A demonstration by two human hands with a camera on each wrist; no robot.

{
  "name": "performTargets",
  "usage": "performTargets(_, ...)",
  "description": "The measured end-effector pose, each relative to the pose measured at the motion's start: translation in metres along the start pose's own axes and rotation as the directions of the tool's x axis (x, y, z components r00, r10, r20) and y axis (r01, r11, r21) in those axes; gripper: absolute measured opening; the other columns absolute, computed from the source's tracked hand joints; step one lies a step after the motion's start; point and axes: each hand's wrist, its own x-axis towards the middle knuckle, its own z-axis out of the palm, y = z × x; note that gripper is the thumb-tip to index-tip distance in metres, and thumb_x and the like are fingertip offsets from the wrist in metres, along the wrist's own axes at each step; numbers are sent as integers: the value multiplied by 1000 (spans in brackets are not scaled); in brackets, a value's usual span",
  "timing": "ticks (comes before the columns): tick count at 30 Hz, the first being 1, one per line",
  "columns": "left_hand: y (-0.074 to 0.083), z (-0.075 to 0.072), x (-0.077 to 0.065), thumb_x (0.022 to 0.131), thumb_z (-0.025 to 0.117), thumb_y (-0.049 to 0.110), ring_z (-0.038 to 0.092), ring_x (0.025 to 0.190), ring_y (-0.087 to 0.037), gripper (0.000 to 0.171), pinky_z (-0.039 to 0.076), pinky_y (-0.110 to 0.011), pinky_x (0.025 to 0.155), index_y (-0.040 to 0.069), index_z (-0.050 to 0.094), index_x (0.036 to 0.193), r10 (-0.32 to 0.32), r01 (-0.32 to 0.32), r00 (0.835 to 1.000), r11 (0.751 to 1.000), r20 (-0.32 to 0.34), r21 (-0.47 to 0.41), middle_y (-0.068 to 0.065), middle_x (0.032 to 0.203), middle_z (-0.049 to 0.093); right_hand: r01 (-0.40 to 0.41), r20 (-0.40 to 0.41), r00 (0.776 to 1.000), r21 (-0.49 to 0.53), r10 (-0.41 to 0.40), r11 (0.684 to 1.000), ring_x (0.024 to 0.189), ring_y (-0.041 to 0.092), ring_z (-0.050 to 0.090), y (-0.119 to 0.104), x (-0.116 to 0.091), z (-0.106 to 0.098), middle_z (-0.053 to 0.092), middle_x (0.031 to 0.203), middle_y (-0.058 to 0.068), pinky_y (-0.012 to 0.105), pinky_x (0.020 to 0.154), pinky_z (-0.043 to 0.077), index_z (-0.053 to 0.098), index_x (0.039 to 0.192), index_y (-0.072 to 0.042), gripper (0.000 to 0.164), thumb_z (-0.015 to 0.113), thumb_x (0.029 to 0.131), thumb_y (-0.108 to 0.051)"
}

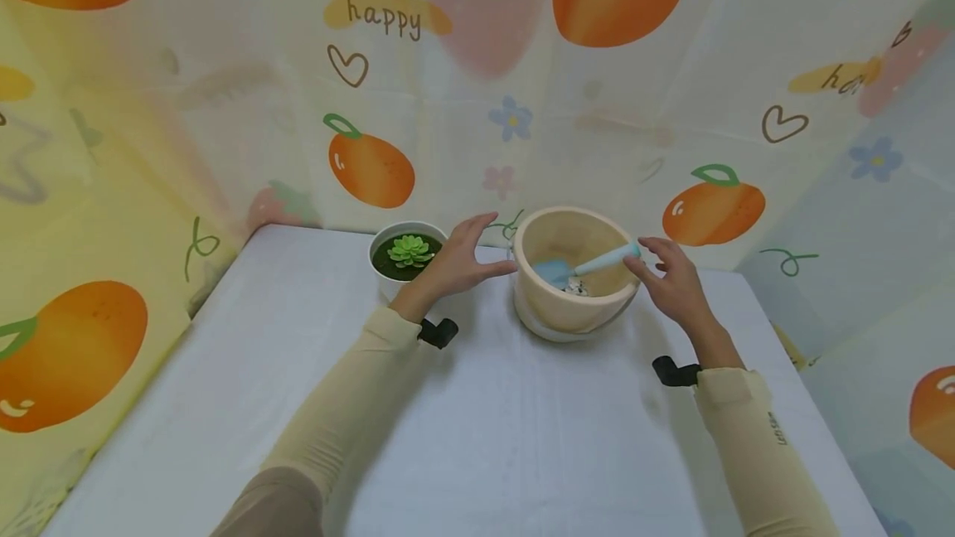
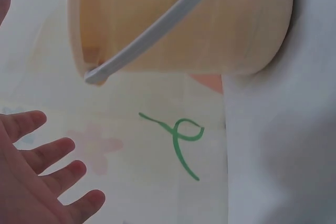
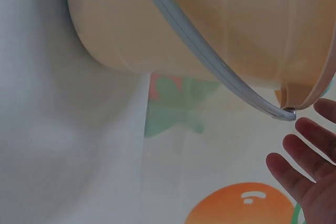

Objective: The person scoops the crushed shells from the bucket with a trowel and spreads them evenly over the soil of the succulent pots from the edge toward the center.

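A cream bucket point(image 1: 574, 313) stands upright on the white-covered table, its grey carrying handle point(image 2: 163, 24) hanging down along the side. Inside it leans a light blue shovel point(image 1: 608, 258), blade down, its grip end resting over the right rim. A white piece with dark spots point(image 1: 575, 287) lies beneath the shovel. My left hand point(image 1: 466, 259) is spread at the bucket's left side, thumb pointing toward the rim. On the other side, my right hand point(image 1: 675, 280) has fingers extended, with thumb and fingertips right at the rim and the shovel's grip end.
A white pot point(image 1: 384, 282) with a green succulent point(image 1: 410, 251) stands just left of the bucket, partly behind my left hand. A fruit-printed cloth point(image 1: 597, 131) hangs close behind the table. White cloth covers the tabletop point(image 1: 522, 437) in front.
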Motion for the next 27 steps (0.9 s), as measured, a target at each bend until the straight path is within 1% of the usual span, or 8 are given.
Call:
performTargets(6,1,12,6,83,71,53,22,148,-29,91,29,-55,116,19,26,155,26,-26,1000,1000,7,16,-7,160,28,9,-8,1000,17,-9,1000,127,43,44,0,2,1,46,140,27,61,103,41,51,135,5,56,57,98,-36)
performTargets(13,3,26,9,82,72,54,24,148,-32,92,32,-56,114,19,27,154,10,-10,1000,1000,18,-3,-10,159,28,21,-45,999,9,-21,1000,123,43,48,3,4,3,51,134,27,60,98,45,56,129,5,47,58,98,-30)
performTargets(17,2,33,10,82,72,53,25,147,-32,92,32,-56,114,17,28,154,20,-19,1000,1000,11,-16,-10,158,30,12,-64,998,-1,-12,1000,121,43,50,3,7,5,52,132,28,59,96,47,58,127,6,45,60,98,-28)
performTargets(21,2,36,11,81,72,52,26,147,-33,94,31,-54,115,15,27,154,25,-25,1000,999,12,-22,-13,158,30,5,-84,996,-1,-5,1000,118,44,51,2,9,5,54,128,28,58,93,50,60,123,7,42,61,97,-26)
performTargets(24,4,38,11,81,72,53,27,147,-32,94,31,-52,115,16,26,155,14,-13,1000,1000,15,-27,-13,158,29,15,-107,994,7,-14,1000,114,43,54,2,9,6,57,122,28,56,90,52,63,118,8,38,63,96,-23)
performTargets(27,4,40,11,81,73,51,28,146,-32,94,31,-51,116,15,27,154,17,-16,1000,998,9,-53,-13,158,31,19,-133,991,-3,-19,1000,109,42,58,1,9,7,59,117,27,56,86,53,66,113,8,35,65,94,-22)
